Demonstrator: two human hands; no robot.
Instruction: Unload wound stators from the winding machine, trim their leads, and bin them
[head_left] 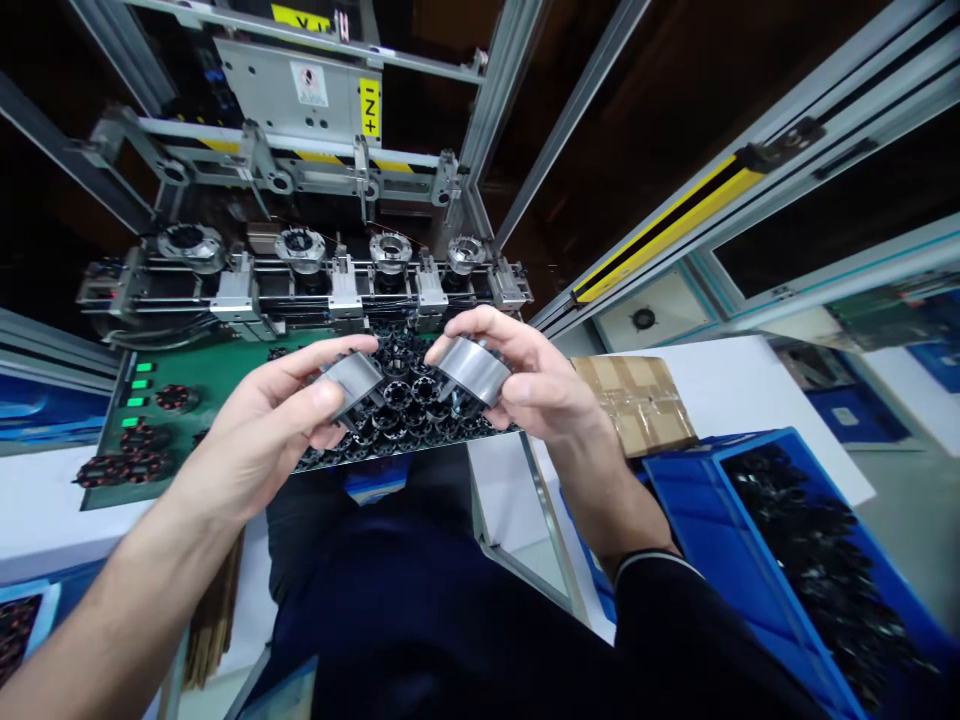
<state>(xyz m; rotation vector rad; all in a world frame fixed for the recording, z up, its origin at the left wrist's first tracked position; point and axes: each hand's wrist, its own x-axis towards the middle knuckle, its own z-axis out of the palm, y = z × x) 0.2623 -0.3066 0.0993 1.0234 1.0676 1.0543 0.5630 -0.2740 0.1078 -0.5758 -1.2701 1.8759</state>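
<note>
My left hand (pixel 281 415) is closed round a grey metal stator core (pixel 352 383), thumb and fingers pinching its sides. A second grey stator core (pixel 474 368) sits in my right hand (pixel 536 385), gripped the same way. Both hands hover side by side over a black tray (pixel 405 405) packed with several dark stator parts. Beyond the tray stands a machine with a row of round fixtures (pixel 390 250), some holding parts.
A green panel (pixel 195 375) with lit buttons and several wound stators lies at the left. A taped cardboard box (pixel 637 400) rests on the white table at the right. A blue bin (pixel 810 560) full of dark parts stands at the lower right. Aluminium frame posts surround the machine.
</note>
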